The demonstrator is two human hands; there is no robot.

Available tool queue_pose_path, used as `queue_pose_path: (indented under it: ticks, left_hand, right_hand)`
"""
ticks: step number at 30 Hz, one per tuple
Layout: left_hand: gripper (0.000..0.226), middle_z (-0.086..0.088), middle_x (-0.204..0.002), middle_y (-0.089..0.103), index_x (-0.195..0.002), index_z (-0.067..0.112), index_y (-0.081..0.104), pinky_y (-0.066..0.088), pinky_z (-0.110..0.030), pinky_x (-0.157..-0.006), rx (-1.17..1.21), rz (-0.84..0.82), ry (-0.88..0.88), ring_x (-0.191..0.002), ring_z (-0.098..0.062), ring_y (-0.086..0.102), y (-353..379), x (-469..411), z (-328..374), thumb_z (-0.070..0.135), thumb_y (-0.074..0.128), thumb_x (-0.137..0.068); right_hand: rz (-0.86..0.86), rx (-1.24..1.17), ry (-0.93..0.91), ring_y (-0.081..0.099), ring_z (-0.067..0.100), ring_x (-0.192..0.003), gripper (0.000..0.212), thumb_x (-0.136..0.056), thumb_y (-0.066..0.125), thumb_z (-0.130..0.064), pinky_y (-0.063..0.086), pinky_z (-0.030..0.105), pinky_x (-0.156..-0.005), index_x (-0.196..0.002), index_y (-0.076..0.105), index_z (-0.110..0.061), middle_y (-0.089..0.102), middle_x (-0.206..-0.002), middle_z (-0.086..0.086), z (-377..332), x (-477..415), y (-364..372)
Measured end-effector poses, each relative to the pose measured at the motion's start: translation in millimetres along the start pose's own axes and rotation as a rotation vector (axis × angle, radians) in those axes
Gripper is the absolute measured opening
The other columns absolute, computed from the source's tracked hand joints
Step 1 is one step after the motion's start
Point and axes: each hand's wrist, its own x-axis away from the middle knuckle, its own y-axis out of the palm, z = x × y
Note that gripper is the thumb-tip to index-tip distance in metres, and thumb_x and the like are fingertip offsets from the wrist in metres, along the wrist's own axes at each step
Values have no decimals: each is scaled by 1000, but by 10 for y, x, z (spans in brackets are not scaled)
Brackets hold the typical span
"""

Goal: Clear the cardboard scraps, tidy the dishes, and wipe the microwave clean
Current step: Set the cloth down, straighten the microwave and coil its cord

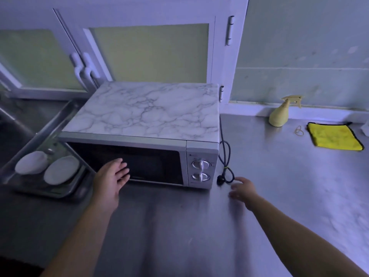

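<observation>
A white microwave with a marble-patterned top stands on the steel counter, its dark door closed. My left hand is spread open in front of the door's lower left corner, holding nothing. My right hand hovers open just right of the microwave, near its coiled black cord and plug. Two white dishes lie in a metal tray to the microwave's left. A yellow cloth lies flat at the far right, with a yellow spray bottle beside it against the wall. No cardboard scraps are in view.
A steel sink basin sits behind the tray at the left. White cabinet doors with frosted panels rise behind the microwave. A rubber band lies between bottle and cloth. The steel counter stretches in front and to the right.
</observation>
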Motion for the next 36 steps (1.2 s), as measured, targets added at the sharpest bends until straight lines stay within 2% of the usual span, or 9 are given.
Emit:
queue_pose_path:
  ticks: [4, 6, 11, 13, 16, 22, 28, 33, 36]
  left_hand:
    - [29, -10, -135, 57, -127, 19, 57, 53, -33, -80, 43, -27, -56, -116, -23, 60, -40, -199, 28, 29, 59, -99]
    - [51, -10, -149, 42, -137, 26, 50, 54, -43, -83, 96, -3, -119, -124, -28, 52, -56, -325, 126, 43, 68, -92]
    - [121, -2, -164, 12, -153, 42, 24, 52, -70, -80, 188, 25, -199, -140, -48, 24, -66, -562, 414, 64, 89, -52]
    - [112, -1, -164, 10, -142, 40, 41, 55, -67, -72, 194, 0, -207, -142, -49, 18, -6, -582, 453, 67, 90, -45]
    - [72, 2, -162, 12, -108, 43, 59, 57, -64, -67, 220, -19, -217, -142, -46, 16, 85, -560, 432, 67, 90, -47]
    - [111, 11, -159, 21, -139, 70, 21, 55, -69, -69, 238, 113, -61, -125, -41, 33, 134, -679, 298, 70, 88, -50]
    - [110, 3, -151, 39, -144, 48, 34, 56, -64, -69, 232, 45, -126, -122, -30, 50, 126, -1081, 312, 68, 88, -49]
    - [92, 4, -145, 44, -138, 36, 48, 58, -58, -66, 195, 53, -177, -124, -25, 49, 366, -1367, 387, 67, 82, -59]
    - [85, 2, -144, 42, -129, 38, 55, 59, -54, -62, 189, 68, -178, -125, -27, 45, 508, -1444, 377, 70, 80, -55]
  right_hand:
    - [91, 17, 48, 53, 27, -68, 19, -95, 47, 3, 44, 37, -63, -111, 57, 1, 50, -90, 16, -170, -1, -46]
    - [182, 31, -59, 50, 24, -76, 32, -97, 50, -13, 39, 35, -66, -118, 53, 11, 48, -87, 10, -332, 64, -31]
    - [-39, -240, -368, 53, 21, -124, 65, -83, 63, -60, 48, 44, -93, -140, 47, -33, 55, -131, -6, -1042, 689, 193]
    - [-75, -219, -503, 45, 12, -136, 87, -72, 65, -66, 37, 43, -111, -150, 33, -43, 44, -149, -9, -1163, 906, 384]
    - [-11, -136, -689, 43, -6, -133, 80, -79, 66, -61, 34, 29, -110, -149, 30, -51, 37, -153, -24, -1143, 1048, 698]
    - [288, -400, -738, 50, -1, -132, 53, -90, 63, -32, 40, 29, -113, -142, 55, -24, 56, -144, -10, -1159, 946, 991]
    - [426, -626, -751, 67, -5, -98, 47, -89, 61, -19, 51, 10, -76, -135, 62, -10, 65, -134, 2, -1250, 788, 1271]
    - [473, -642, -744, 63, 15, -122, 42, -87, 61, -18, 50, 34, -103, -128, 66, -13, 69, -127, 3, -1530, 534, 1319]
    - [519, -640, -757, 67, 8, -112, 41, -86, 60, -16, 52, 25, -95, -125, 69, -9, 73, -119, 1, -1671, 360, 1292]
